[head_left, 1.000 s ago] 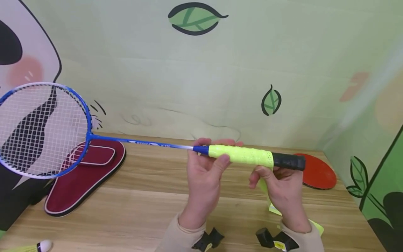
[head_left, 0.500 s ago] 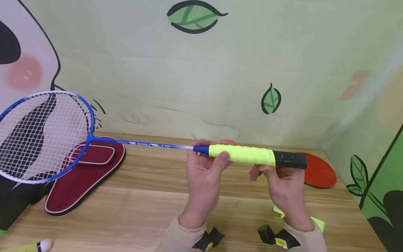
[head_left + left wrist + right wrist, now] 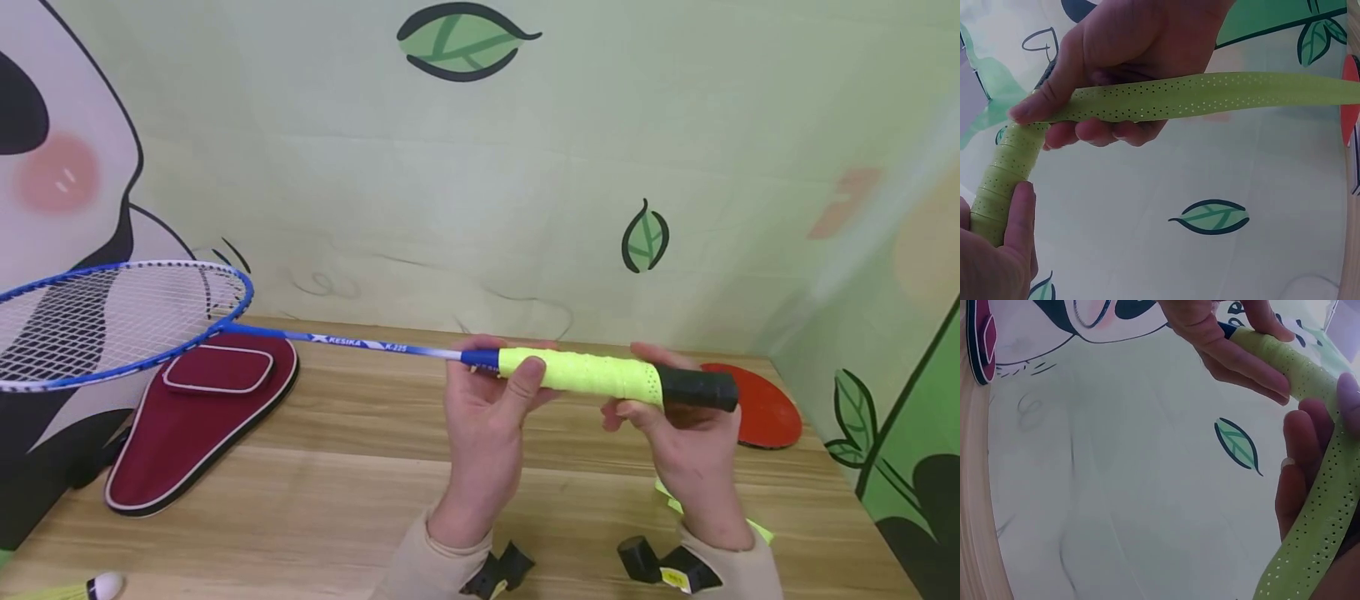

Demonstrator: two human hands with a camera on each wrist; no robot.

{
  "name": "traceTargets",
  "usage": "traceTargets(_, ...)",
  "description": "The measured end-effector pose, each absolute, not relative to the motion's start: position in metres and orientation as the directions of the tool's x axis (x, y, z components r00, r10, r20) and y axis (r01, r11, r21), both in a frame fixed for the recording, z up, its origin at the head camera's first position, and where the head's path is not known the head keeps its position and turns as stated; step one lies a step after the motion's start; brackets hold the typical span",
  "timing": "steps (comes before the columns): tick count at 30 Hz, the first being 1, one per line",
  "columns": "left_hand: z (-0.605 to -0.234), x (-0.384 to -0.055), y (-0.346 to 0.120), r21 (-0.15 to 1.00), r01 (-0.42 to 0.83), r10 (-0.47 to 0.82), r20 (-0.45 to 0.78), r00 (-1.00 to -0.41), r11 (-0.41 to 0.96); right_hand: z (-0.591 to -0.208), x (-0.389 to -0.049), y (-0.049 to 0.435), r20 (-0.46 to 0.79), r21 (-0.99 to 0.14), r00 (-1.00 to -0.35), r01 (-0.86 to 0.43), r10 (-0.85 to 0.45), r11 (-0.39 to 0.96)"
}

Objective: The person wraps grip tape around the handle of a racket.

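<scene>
A blue badminton racket (image 3: 360, 343) is held level above the table, its strung head at the left and nearly edge-on. My left hand (image 3: 483, 433) grips the handle near its cone, thumb on top of the wrapped yellow grip tape (image 3: 592, 375). Past the wrap's edge, the bare black handle end (image 3: 701, 387) sticks out to the right. There my right hand (image 3: 697, 458) pinches the tape against the handle, with fingers behind it. In the left wrist view the loose perforated tape (image 3: 1179, 97) runs from the thumb across the right palm; the right wrist view shows this strip (image 3: 1310, 531) hanging down.
A maroon paddle case (image 3: 202, 425) lies on the wooden table at the left, behind the racket head. The red table tennis bat (image 3: 765, 408) is at the back right. A shuttlecock (image 3: 105, 585) lies at the front left. Yellow tape (image 3: 761, 531) shows by the right wrist.
The racket has rolled about its shaft, so its head looks flatter. The wrap's edge and my right hand have shifted slightly right; right fingers now show behind the handle. My left hand stays put.
</scene>
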State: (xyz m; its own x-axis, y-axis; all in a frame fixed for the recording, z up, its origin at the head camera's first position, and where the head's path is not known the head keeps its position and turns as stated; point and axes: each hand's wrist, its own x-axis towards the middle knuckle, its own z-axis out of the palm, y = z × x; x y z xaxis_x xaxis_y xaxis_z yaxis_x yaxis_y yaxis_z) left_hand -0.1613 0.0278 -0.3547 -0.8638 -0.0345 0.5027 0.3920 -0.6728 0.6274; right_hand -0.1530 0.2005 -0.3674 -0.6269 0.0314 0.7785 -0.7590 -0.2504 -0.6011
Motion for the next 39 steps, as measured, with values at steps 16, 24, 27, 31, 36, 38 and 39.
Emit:
traceTargets(16, -0.3511, -0.1594, 0.0281, 0.656, 0.358, -0.04, 0.447, -0.894, -0.665, -0.367, -0.1488, 0.1985, 0.746, -0.629, -0.664, -0.73, 0.058, -0.265)
traceTargets(24, -0.3501, -0.1603, 0.0263, 0.66, 0.346, -0.032, 0.439, -0.898, -0.667, -0.3671, -0.1473, 0.1983, 0.751, -0.63, -0.66, -0.719, 0.002, -0.294)
traceTargets(27, -0.3512, -0.1606, 0.0266, 0.654, 0.363, -0.042, 0.452, -0.891, -0.664, -0.3674, -0.147, 0.1973, 0.756, -0.624, -0.654, -0.723, 0.002, -0.297)
traceTargets(31, -0.3522, -0.1605, 0.0274, 0.595, 0.387, -0.017, 0.531, -0.847, -0.705, -0.3685, -0.1484, 0.1955, 0.767, -0.612, -0.641, -0.745, 0.029, -0.265)
traceTargets(36, -0.3519, -0.1601, 0.0271, 0.527, 0.366, 0.041, 0.61, -0.792, -0.767, -0.37, -0.1521, 0.1941, 0.771, -0.609, -0.634, -0.763, 0.066, -0.219)
traceTargets(38, -0.3529, -0.1605, 0.0266, 0.537, 0.375, 0.042, 0.612, -0.79, -0.756, -0.3708, -0.1538, 0.1948, 0.774, -0.604, -0.63, -0.765, 0.062, -0.223)
traceTargets(39, -0.3533, -0.1609, 0.0266, 0.542, 0.384, 0.037, 0.61, -0.791, -0.747, -0.3711, -0.1545, 0.1953, 0.776, -0.604, -0.629, -0.765, 0.056, -0.224)
